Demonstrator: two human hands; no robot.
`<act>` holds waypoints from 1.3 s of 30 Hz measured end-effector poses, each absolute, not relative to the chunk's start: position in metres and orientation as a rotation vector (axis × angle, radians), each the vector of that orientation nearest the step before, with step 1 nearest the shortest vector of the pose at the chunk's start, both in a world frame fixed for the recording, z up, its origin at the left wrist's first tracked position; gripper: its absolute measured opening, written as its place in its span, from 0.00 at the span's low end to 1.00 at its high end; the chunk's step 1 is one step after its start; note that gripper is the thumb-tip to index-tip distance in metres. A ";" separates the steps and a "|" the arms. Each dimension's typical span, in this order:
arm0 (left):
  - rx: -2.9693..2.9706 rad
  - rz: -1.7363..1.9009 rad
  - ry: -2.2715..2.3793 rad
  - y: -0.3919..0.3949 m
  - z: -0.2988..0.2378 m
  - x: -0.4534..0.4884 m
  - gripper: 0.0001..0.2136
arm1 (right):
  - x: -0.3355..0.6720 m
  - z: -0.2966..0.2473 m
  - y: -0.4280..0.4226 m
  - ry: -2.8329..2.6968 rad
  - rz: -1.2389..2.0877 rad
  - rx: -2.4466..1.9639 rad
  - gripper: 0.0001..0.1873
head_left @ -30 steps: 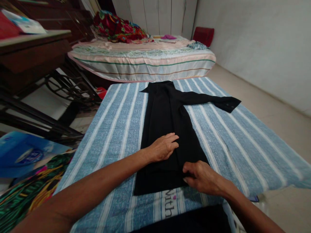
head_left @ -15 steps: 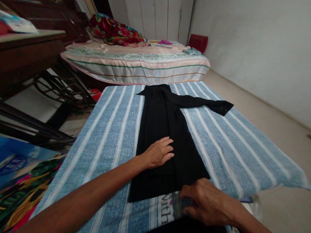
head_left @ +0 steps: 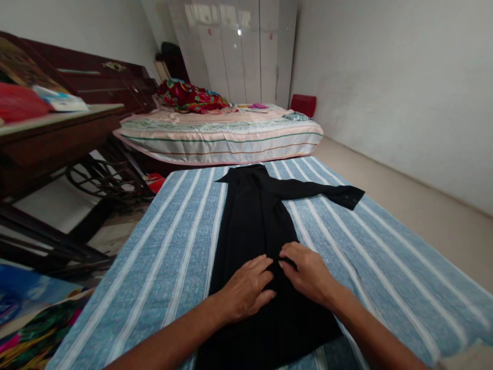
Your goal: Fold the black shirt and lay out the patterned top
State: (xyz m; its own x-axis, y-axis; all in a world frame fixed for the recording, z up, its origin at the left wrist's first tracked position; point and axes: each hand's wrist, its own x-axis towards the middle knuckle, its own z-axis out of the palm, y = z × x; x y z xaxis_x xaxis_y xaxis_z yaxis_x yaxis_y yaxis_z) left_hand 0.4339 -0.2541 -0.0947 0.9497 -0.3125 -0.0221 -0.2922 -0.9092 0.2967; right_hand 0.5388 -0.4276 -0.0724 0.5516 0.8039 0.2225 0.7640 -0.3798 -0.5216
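Observation:
A black long-sleeved garment (head_left: 254, 216) lies lengthwise on a blue cloth with white stripes (head_left: 173, 241). It is folded narrow, and one sleeve (head_left: 327, 192) sticks out to the right. My left hand (head_left: 246, 288) rests flat on the garment's lower middle, fingers spread. Beside it, my right hand (head_left: 308, 272) lies on the fabric with its fingertips meeting those of the left hand; whether they pinch a fold I cannot make out.
A mattress with striped sheets (head_left: 219, 136) and a heap of colourful cloth (head_left: 188, 97) lies beyond the blue cloth. On the left stands a dark wooden table (head_left: 54, 139) with an iron frame. White wardrobe doors (head_left: 246, 51) and a red box (head_left: 303, 104) are at the back.
My right hand left the garment's near hem and moved up to the middle, next to my left hand. The view tilted upward, showing more of the room.

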 end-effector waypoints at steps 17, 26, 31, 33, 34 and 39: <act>3.041 -0.056 -0.084 -0.218 -0.038 0.587 0.07 | 0.586 -0.152 -0.348 -1.252 -0.207 -2.319 0.20; 3.227 0.153 -0.040 -0.284 -0.093 0.725 0.12 | 0.589 -0.156 -0.342 -1.240 -0.308 -2.161 0.19; 3.260 0.225 -0.060 -0.268 -0.084 0.731 0.09 | 0.588 -0.168 -0.340 -1.206 -0.452 -2.205 0.18; 3.273 0.279 -0.077 -0.249 -0.067 0.723 0.11 | 0.587 -0.170 -0.339 -1.201 -0.472 -2.235 0.17; 3.280 0.292 -0.085 -0.239 -0.058 0.717 0.11 | 0.586 -0.170 -0.339 -1.203 -0.461 -2.250 0.17; 3.293 0.299 0.001 -0.187 -0.035 0.684 0.10 | 0.586 -0.161 -0.341 -1.224 -0.394 -2.276 0.17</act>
